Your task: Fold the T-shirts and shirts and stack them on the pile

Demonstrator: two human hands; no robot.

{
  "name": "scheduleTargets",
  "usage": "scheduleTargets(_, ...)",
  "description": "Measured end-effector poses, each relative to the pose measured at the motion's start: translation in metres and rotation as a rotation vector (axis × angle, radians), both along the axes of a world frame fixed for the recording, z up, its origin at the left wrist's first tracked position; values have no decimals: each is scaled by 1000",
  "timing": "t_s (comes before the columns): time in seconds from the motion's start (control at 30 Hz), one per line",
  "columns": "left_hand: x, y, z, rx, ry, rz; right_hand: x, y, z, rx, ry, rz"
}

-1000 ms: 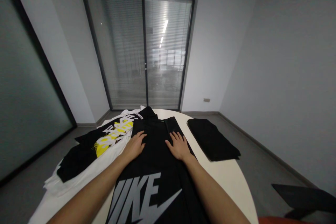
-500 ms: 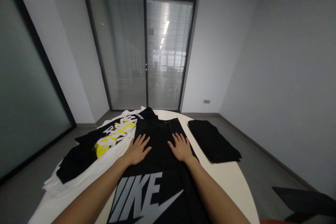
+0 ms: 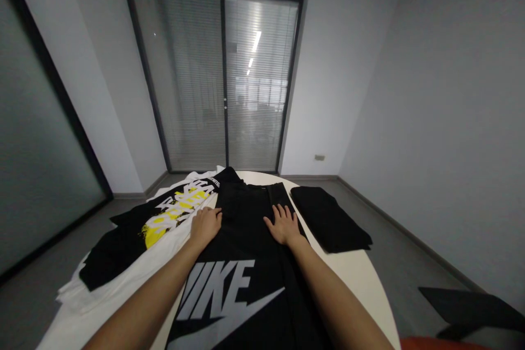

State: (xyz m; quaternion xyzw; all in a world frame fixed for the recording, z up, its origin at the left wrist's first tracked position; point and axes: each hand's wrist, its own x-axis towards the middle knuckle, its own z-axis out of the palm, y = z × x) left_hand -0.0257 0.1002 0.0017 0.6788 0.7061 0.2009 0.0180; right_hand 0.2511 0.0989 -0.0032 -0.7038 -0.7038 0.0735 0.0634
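On the table lies a black NIKE garment. The right hand spreads over its right side; the left hand curls at its left edge, whether pinching is unclear.

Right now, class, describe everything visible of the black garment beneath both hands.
The black garment looks like fabric, spread lengthwise on the pale table, its near end out of frame. Grey lettering, ending IKE, sits above a swoosh; what looks like a folded strip runs along its right. The left hand touches its left edge; the right hand lies spread on its right side.
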Motion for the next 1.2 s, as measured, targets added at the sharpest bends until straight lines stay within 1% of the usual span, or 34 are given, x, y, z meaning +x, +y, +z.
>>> scheduleTargets(0.13, -2, 13, 1, -21, -123, -2, 0, -3, -2, 51, 1, -7)
scheduleTargets(0.33, 6, 24, 8, -7, -265, 7, 1, -5, 0, 35, 24, -4)
scheduleTargets(0.53, 11, 21, 19, 19, -262, 90, 3, -4, -1, 37, 41, 2)
scheduleTargets(0.63, 17, 15, 25, 36, -227, 87, 4, -4, -1, 43, 46, 7)
scheduleTargets(0.77, 33, 5, 35, 78, -160, 6, 4, -4, -2, 51, 48, 10)
scheduleTargets(0.97, 71, 0, 48, 73, -129, -140, 3, -4, -3, 63, 51, 12)
scheduleTargets(1.07, 90, 0, 50, 57, -134, -213, 3, -5, -2, 68, 53, 15)
scheduleTargets(1.2, 106, 0, 46, 0, -141, -300, 3, -5, 0, 41, 52, 12)
